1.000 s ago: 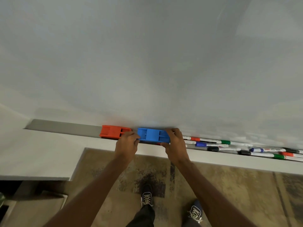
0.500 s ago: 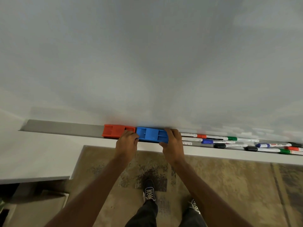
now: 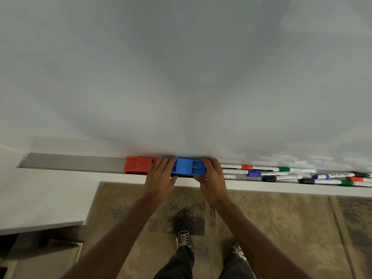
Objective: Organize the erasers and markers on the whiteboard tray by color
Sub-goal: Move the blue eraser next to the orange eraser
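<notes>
The blue eraser [image 3: 188,167] lies flat in the long gray tray [image 3: 70,161] at the bottom of the whiteboard [image 3: 181,77]. Two hands hold it. The left hand [image 3: 161,176] grips its left end, with the fingers curled over the top and the thumb at the front edge. The right hand [image 3: 212,177] grips its right end in the same way.

The red eraser [image 3: 137,165] sits in the tray on the left of the blue eraser, end to end with it. The left hand covers the spot where they meet, so I cannot tell if they touch. The markers [image 3: 267,173] lie in a mixed pile in the tray on the right of the blue eraser, with blue, green, black and red caps. Below the blue eraser is the brown floor [image 3: 281,228] and the person's two shoes [image 3: 183,236].
</notes>
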The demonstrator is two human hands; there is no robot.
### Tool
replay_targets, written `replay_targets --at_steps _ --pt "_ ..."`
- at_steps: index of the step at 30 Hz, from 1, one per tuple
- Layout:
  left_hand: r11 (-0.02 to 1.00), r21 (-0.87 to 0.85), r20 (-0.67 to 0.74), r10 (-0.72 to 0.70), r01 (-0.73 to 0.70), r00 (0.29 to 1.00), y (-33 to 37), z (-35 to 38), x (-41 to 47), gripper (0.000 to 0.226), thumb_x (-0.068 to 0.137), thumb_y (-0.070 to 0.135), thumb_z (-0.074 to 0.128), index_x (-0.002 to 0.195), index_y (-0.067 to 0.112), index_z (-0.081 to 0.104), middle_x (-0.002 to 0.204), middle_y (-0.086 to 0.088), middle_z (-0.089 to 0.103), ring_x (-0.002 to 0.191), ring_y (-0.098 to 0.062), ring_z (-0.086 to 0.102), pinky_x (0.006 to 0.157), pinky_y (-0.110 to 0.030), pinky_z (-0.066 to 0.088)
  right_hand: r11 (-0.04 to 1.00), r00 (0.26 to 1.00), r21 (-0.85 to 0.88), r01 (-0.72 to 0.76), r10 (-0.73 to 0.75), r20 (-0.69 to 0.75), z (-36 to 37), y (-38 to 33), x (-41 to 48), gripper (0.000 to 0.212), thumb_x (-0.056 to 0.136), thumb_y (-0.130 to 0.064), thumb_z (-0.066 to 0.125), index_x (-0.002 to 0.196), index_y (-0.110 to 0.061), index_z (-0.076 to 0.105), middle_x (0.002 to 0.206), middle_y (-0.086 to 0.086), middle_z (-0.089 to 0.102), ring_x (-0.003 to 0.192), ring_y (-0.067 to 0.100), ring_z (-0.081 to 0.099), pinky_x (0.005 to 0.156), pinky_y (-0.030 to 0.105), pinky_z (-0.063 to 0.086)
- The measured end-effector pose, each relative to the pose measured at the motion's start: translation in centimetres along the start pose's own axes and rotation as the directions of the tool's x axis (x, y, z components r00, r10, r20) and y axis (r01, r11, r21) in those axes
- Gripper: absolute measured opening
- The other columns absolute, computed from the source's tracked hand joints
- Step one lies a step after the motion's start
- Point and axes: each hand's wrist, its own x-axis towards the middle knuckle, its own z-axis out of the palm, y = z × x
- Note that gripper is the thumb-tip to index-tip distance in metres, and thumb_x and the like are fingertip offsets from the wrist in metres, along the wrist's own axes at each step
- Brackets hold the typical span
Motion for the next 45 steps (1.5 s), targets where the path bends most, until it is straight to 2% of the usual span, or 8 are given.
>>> replay_targets --at_steps 8,14,19,22,27,32,39,45 --pt "0.989 0.059 -0.115 0.142 -0.136 0.983 0.5 0.1 -0.1 0.053 0.062 0.011 0.091 0.111 0.006 0.069 0.099 -0.012 0.072 0.091 -0.031 0.069 0.08 -0.042 0.058 1.0 1.0 0.005 0.019 -0.019 0.007 -0.8 0.0 -0.2 0.064 0.082 -0.009 0.075 0.137 -0.019 0.044 0.137 0.004 0.041 0.124 0.019 0.043 0.101 0.037 0.051" --pt "0.992 0.015 -0.202 0.123 -0.123 0.972 1.2 -0.4 -0.8 0.062 0.063 0.009 0.09 0.121 0.002 0.067 0.098 -0.013 0.073 0.087 -0.029 0.071 0.073 -0.037 0.059 0.999 0.999 -0.039 0.014 -0.012 0.046 -2.9 0.7 -1.0 0.071 0.082 -0.028 0.077 0.141 -0.02 0.038 0.14 0.001 0.041 0.126 0.014 0.041 0.102 0.026 0.043" --pt "0.999 -0.053 -0.243 -0.015 0.002 0.97 1.4 -0.6 -1.9 0.066 0.06 0.008 0.091 0.122 0.004 0.066 0.1 -0.016 0.073 0.088 -0.032 0.072 0.068 -0.04 0.06 0.965 0.996 -0.261 0.023 -0.045 -0.079 -5.0 2.8 -1.9 0.028 0.084 -0.011 0.073 0.111 -0.01 0.066 0.108 0.007 0.065 0.1 0.023 0.057 0.083 0.042 0.054" --pt "0.991 -0.113 -0.258 -0.101 0.073 0.961 1.7 -0.5 -2.7 0.066 0.062 0.007 0.09 0.123 0.006 0.064 0.104 -0.014 0.071 0.092 -0.032 0.07 0.066 -0.039 0.059 0.927 0.995 -0.367 0.079 -0.095 -0.025 -5.6 3.4 -1.4 0.014 0.081 -0.007 0.076 0.094 -0.008 0.072 0.09 0.006 0.068 0.087 0.024 0.059 0.072 0.038 0.054" --pt "0.98 -0.156 -0.272 -0.165 0.126 0.948 2.8 -0.2 -3.8 0.065 0.066 0.008 0.087 0.125 0.007 0.061 0.108 -0.013 0.068 0.099 -0.03 0.065 0.068 -0.038 0.058 0.849 0.96 -0.448 0.28 -0.237 0.151 -5.0 2.8 0.1 0.016 0.076 -0.01 0.081 0.091 -0.01 0.074 0.088 0.005 0.065 0.084 0.023 0.059 0.068 0.034 0.053" --pt "0.972 -0.184 -0.272 -0.191 0.144 0.943 3.5 -0.3 -4.1 0.063 0.071 0.009 0.084 0.129 0.01 0.058 0.112 -0.011 0.066 0.103 -0.027 0.062 0.071 -0.034 0.055 0.81 0.93 -0.485 0.329 -0.188 0.316 -4.1 2.4 1.1 0.018 0.091 -0.026 0.066 0.106 -0.016 0.072 0.106 0.003 0.064 0.101 0.02 0.055 0.082 0.036 0.054" --pt "0.976 -0.153 -0.281 -0.19 0.152 0.941 3.9 -0.3 -4.3 0.063 0.07 0.01 0.085 0.128 0.009 0.058 0.11 -0.012 0.067 0.1 -0.029 0.063 0.068 -0.034 0.056 0.816 0.931 -0.477 0.327 -0.189 0.313 -4.1 1.9 1.7 0.027 0.075 0.001 0.071 0.101 -0.007 0.069 0.104 0.007 0.065 0.101 0.027 0.058 0.072 0.037 0.052" --pt "0.98 -0.133 -0.264 -0.179 0.148 0.948 3.9 -0.1 -3.9 0.064 0.069 0.01 0.085 0.127 0.009 0.058 0.111 -0.011 0.067 0.102 -0.028 0.063 0.067 -0.039 0.06 0.815 0.926 -0.445 0.372 -0.297 0.231 -5.4 2.8 0.2 0.027 0.075 -0.004 0.077 0.099 -0.009 0.065 0.099 0.005 0.062 0.089 0.021 0.056 0.067 0.031 0.052"
